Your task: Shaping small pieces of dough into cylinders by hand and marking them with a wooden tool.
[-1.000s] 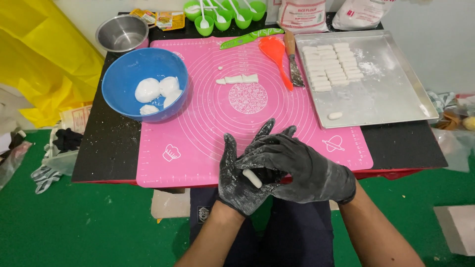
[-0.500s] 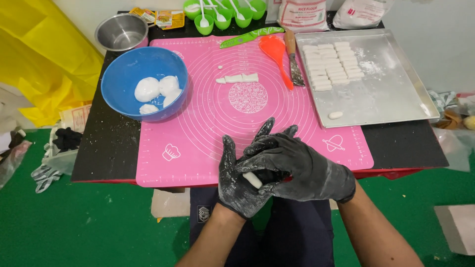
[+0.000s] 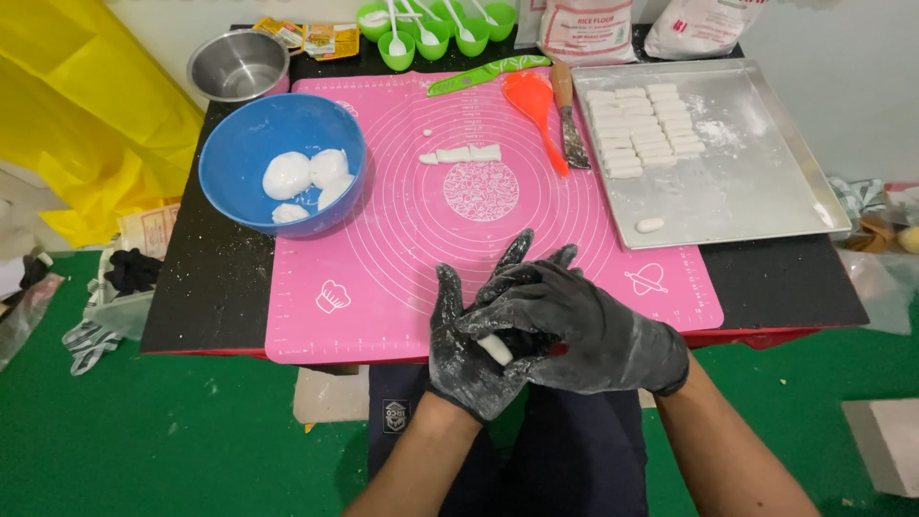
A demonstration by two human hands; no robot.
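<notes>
Both of my hands wear black gloves dusted with flour and are pressed together at the near edge of the pink silicone mat point(image 3: 402, 258). A small white dough piece point(image 3: 496, 348) lies between the palm of my left hand point(image 3: 466, 356) and my right hand point(image 3: 584, 325), which covers it from above. Farther back on the mat lies a short row of cut dough pieces point(image 3: 461, 154). The metal tray point(image 3: 756, 182) at the right holds several shaped dough pieces point(image 3: 639, 129) in rows and one apart point(image 3: 650, 225).
A blue bowl point(image 3: 239, 144) with dough lumps point(image 3: 306, 177) stands left; a steel bowl point(image 3: 237, 64) behind it. An orange spatula point(image 3: 536, 105), green knife point(image 3: 483, 74), scraper point(image 3: 571, 124), green cups with spoons point(image 3: 431, 24) and flour bags point(image 3: 589, 29) line the back. Yellow sheet at left.
My hands have slid slightly against each other with the dough piece between them; nothing else has moved.
</notes>
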